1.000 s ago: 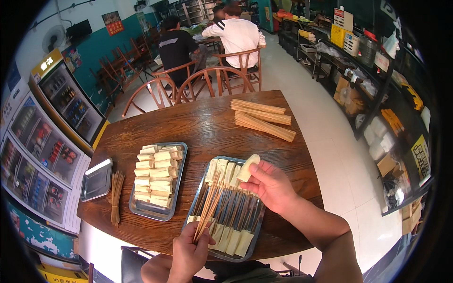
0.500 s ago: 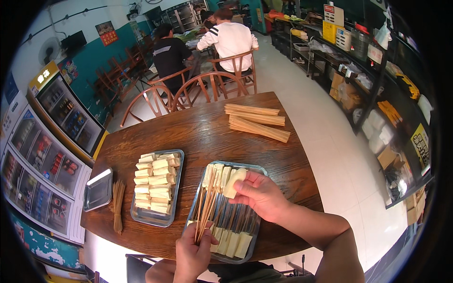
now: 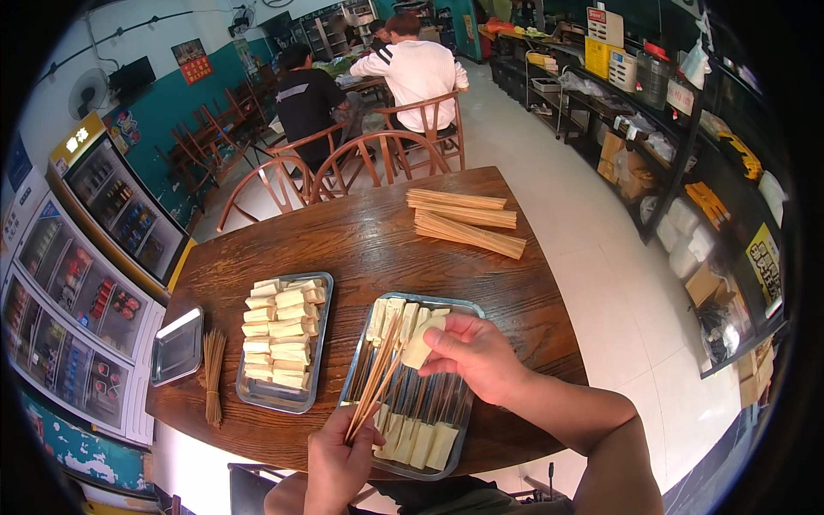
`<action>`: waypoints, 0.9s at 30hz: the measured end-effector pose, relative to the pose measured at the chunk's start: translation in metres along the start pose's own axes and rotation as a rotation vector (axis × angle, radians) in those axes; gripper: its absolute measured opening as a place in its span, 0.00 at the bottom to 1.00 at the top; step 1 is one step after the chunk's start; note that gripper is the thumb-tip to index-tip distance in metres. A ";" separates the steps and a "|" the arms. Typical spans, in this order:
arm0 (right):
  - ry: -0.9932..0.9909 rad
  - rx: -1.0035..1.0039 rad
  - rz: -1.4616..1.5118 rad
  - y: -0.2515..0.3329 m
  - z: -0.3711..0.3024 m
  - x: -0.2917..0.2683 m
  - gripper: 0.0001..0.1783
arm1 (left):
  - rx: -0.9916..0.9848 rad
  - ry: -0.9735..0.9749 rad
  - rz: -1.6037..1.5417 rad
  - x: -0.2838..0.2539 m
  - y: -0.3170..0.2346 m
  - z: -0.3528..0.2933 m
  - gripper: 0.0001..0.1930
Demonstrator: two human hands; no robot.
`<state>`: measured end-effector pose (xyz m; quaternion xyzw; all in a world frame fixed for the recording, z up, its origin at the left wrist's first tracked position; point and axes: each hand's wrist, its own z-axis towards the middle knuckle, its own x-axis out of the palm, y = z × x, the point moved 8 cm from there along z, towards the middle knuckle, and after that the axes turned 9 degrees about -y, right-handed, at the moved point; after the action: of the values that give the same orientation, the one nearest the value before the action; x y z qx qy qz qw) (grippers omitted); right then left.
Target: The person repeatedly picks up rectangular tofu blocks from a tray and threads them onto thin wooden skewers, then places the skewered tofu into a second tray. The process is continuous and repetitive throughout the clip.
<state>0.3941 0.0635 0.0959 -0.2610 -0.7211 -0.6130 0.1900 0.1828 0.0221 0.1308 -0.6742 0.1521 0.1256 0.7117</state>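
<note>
My left hand is closed round a bunch of thin wooden skewers, which fan upward over the near tray. Pinched between thumb and fingers of my right hand is a pale yellow folded piece of food, which looks like tofu skin. One skewer's tip reaches the lower left edge of that piece; whether it has pierced it I cannot tell. Beneath both hands lies a metal tray with skewered pale pieces along its near and far ends, their sticks running between.
A second tray to the left holds stacked unskewered pieces. Farther left are an empty metal tray and a tied skewer bundle. More skewers lie at the table's far right. Chairs and seated people are beyond.
My left hand has shifted slightly left and down, tilting the skewers, one now pointing at the food piece. The piece in my right hand has tilted and dropped a little.
</note>
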 end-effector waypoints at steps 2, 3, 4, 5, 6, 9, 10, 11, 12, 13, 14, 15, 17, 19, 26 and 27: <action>-0.005 0.012 -0.004 -0.002 0.000 -0.001 0.17 | 0.013 0.029 0.031 -0.001 -0.001 0.003 0.09; -0.007 0.014 -0.001 -0.003 0.000 -0.001 0.17 | 0.022 0.029 0.038 0.000 -0.003 0.003 0.09; -0.008 0.015 0.002 -0.003 -0.001 -0.001 0.17 | 0.031 0.029 0.045 0.000 -0.005 0.004 0.10; -0.009 0.015 0.000 -0.003 -0.001 -0.001 0.17 | 0.040 0.030 0.051 0.001 -0.006 0.004 0.10; -0.008 0.016 -0.002 -0.002 -0.001 0.000 0.17 | 0.052 0.031 0.043 0.001 -0.007 0.004 0.10; -0.021 -0.003 -0.004 0.004 0.000 -0.004 0.16 | 0.061 0.064 0.035 0.004 -0.007 0.002 0.11; -0.029 -0.011 -0.004 0.007 0.001 -0.007 0.16 | 0.047 0.094 0.044 0.005 -0.008 0.002 0.11; -0.043 -0.009 0.006 0.010 0.004 -0.011 0.17 | 0.033 0.123 0.053 0.006 -0.008 0.003 0.11; -0.058 -0.003 0.018 0.013 0.008 -0.016 0.17 | -0.008 0.161 0.035 0.007 -0.004 0.002 0.11; -0.073 0.002 0.030 0.014 0.012 -0.021 0.17 | -0.049 0.199 0.017 0.009 0.000 0.002 0.11; -0.067 -0.011 -0.029 0.014 0.015 -0.024 0.18 | -0.089 0.237 -0.001 0.011 0.002 0.002 0.11; -0.055 0.022 -0.053 0.012 0.018 -0.026 0.19 | -0.143 0.274 -0.028 0.015 0.000 0.002 0.11; -0.031 0.087 -0.102 0.013 0.024 -0.036 0.19 | -0.251 0.349 -0.081 0.023 -0.007 0.001 0.11; -0.126 -0.002 -0.220 0.027 0.034 -0.054 0.21 | -0.237 0.312 -0.135 0.029 -0.009 0.007 0.09; -0.532 -0.249 -0.297 0.063 0.047 -0.114 0.19 | -0.060 0.311 0.127 0.067 0.004 0.013 0.09; -0.550 -0.234 -0.270 0.062 0.047 -0.117 0.19 | 0.064 0.277 0.216 0.071 0.003 0.014 0.09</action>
<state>0.5265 0.1000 0.0673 -0.3389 -0.6981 -0.6180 -0.1260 0.2476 0.0340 0.1018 -0.6420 0.3240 0.1023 0.6873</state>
